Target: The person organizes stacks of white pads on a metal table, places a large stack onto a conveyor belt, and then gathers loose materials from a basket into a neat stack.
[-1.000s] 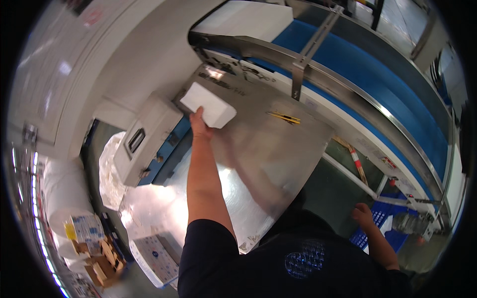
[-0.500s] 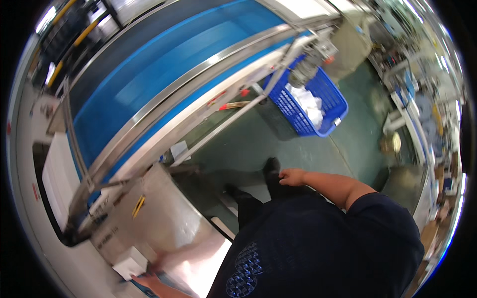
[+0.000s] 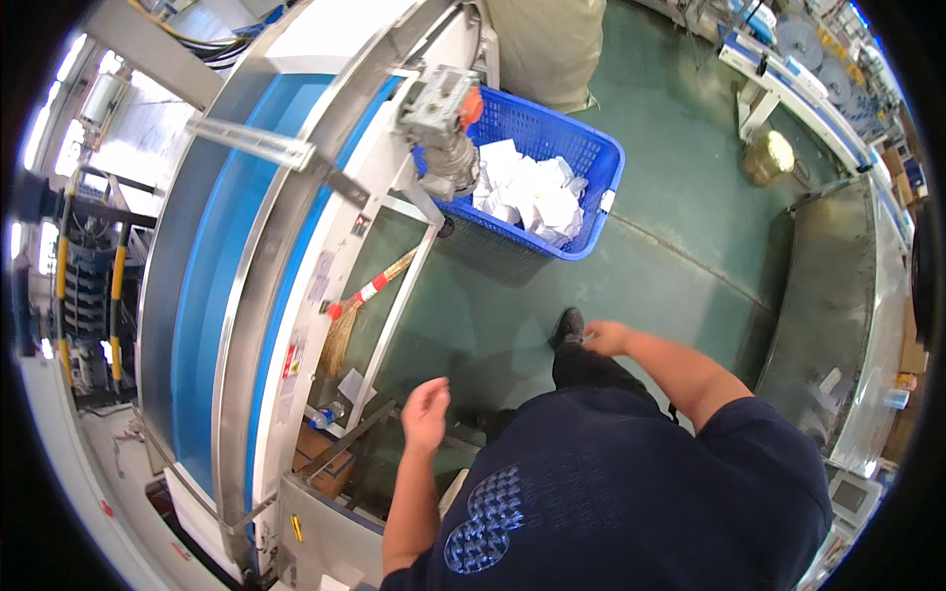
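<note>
My left hand (image 3: 426,409) is raised beside the conveyor's frame, fingers loosely curled together, with nothing visible in it. Over my right leg hangs my right hand (image 3: 608,339), its fingers also curled in and no object showing. Ahead of both hands, a blue plastic basket (image 3: 609,163) stands on the floor against the conveyor's end. Crumpled or folded white pieces (image 3: 537,197), like paper or small cartons, fill its bottom. Neither hand touches the basket or the conveyor (image 3: 212,325). At the lower edge, part of a white block (image 3: 333,583) shows on the metal surface.
A motor (image 3: 439,108) juts over the basket's near-left side. Under the conveyor frame are a broom (image 3: 345,330), a plastic bottle (image 3: 325,414) and a brown box (image 3: 323,463). A large beige sack (image 3: 547,49) stands beyond the basket; a metal cabinet (image 3: 823,305) is at right.
My left hand has left the white block on the metal table and come up toward the middle. The view has turned and moved, bringing the basket closer. My right hand stays by my leg.
</note>
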A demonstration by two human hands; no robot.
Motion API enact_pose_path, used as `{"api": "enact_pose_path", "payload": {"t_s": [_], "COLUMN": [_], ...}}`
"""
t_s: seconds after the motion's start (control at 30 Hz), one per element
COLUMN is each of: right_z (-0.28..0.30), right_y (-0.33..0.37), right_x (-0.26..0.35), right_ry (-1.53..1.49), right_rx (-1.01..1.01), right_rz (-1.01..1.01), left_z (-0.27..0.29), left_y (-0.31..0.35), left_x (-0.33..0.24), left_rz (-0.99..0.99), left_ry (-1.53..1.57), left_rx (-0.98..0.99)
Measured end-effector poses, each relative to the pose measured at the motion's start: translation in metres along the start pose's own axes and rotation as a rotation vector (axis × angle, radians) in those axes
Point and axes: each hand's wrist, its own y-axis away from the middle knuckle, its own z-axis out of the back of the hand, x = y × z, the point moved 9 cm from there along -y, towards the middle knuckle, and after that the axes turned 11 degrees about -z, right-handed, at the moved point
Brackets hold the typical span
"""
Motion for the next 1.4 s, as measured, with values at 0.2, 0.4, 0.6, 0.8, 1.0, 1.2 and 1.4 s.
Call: {"api": "enact_pose_path", "payload": {"t_s": [0.2, 0.4, 0.6, 0.8, 1.0, 1.2, 1.4], "right_z": [0.100, 0.146, 0.162, 0.107, 0.068, 0.145, 0.131], "right_y": [-0.058, -0.124, -0.222, -0.373, -0.462, -0.541, -0.616], "right_x": [-0.121, -0.122, -0.043, -0.050, -0.080, -0.102, -0.140], "right_ry": [-0.257, -0.276, -0.506, -1.113, -1.480, -0.776, -0.889], "right_rx": [-0.108, -0.046, -0.039, 0.152, 0.234, -0.592, -0.026], "right_rz": [-0.328, -0.380, -0.248, -0.543, -1.012, -0.433, -0.838], "left_z": [-0.139, -0.215, -0.281, -0.344, -0.379, -0.455, -0.479], "left_y": [-0.073, -0.184, -0.292, -0.398, -0.508, -0.574, -0.606], "left_x": [0.045, 0.084, 0.182, 0.290, 0.376, 0.385, 0.436], "left_rz": [0.371, 0.619, 0.715, 0.597, 0.216, -0.177, -0.057], "left_ry": [-0.057, 0.006, -0.212, -0.283, -0.878, -1.244, -1.069], "left_rx": [0.211, 0.247, 0.343, 0.273, 0.273, 0.519, 0.585]}}
